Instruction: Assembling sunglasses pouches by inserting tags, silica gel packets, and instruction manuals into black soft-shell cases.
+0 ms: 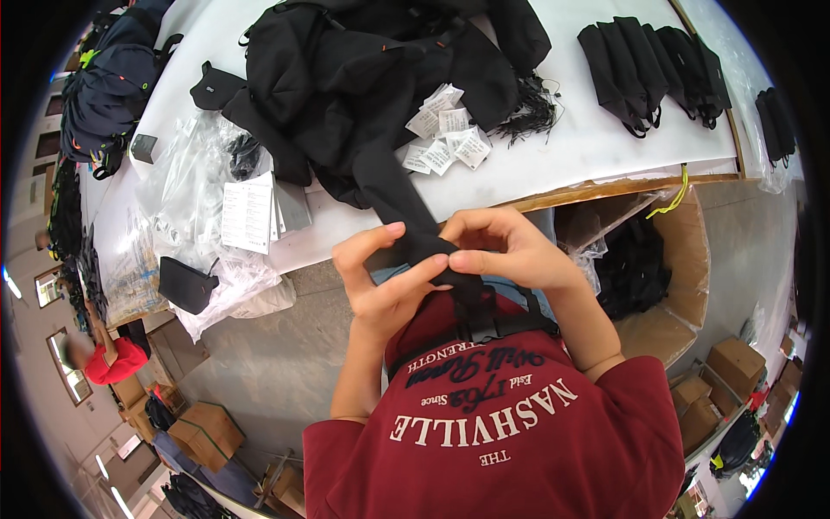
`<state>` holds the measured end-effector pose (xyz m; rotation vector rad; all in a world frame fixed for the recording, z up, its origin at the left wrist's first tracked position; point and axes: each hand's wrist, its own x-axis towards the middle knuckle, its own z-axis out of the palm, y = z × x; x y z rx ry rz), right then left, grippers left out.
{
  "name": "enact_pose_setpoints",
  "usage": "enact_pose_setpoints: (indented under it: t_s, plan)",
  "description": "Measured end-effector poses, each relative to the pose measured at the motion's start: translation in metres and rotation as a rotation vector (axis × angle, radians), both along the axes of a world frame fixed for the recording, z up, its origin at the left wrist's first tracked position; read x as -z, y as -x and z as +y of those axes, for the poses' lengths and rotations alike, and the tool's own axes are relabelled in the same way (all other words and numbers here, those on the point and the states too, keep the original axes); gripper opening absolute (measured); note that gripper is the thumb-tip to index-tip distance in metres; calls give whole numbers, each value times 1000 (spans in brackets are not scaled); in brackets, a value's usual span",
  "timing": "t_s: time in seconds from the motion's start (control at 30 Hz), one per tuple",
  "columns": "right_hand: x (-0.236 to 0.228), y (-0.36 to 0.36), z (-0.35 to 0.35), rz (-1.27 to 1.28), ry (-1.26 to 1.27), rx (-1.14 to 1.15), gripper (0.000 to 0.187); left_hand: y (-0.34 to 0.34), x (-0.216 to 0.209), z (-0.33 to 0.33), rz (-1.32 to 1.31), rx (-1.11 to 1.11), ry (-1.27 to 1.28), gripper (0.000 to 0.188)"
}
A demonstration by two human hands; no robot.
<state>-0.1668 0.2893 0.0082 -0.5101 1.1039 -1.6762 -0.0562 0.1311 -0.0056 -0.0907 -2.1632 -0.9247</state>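
A long narrow piece of black fabric (399,195) runs from the table edge down to my chest. My left hand (376,272) is closed on its near end, thumb tip against the cloth and index finger along its side. From the other side, my right hand (512,249) pinches the same end, the two thumbs almost touching. Whatever small part lies under the fingertips is hidden. Beyond my hands, a heap of black fabric items (346,86) covers the middle of the table (536,164), and white printed labels (450,125) lie spread at its right side.
Clear plastic bags (186,186), printed cards (248,214) and a small black pouch (187,284) lie at left. Folded black pouches (631,73) are lined up far right. A cardboard box (687,259) holding black items stands below the table edge. Another person (117,355) is far left.
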Motion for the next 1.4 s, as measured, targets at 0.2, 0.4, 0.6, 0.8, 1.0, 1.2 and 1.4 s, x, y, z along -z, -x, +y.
enact_pose_setpoints:
  t_s: [0.2,0.4,0.6,0.8,1.0,1.2,1.4]
  plan:
    - [-12,-11,-4,259,-49,161,45,5,-2,-8,-104,5,29,32]
    - [-10,1,9,601,-152,55,43,0,-9,-14,-285,79,-337,48]
    - [-19,10,27,279,-86,184,34,-19,-6,-46,-497,165,-563,62]
    - [-13,12,25,437,-102,269,26,-29,3,-35,-414,219,-710,58]
    - [-6,20,24,463,-3,351,18,-24,5,-40,-191,230,-703,42]
    - [-13,30,32,518,-4,288,28,-22,-2,-42,-207,221,-540,51]
    - [-35,36,33,746,-11,117,34,-24,-11,-41,-161,150,-468,53]
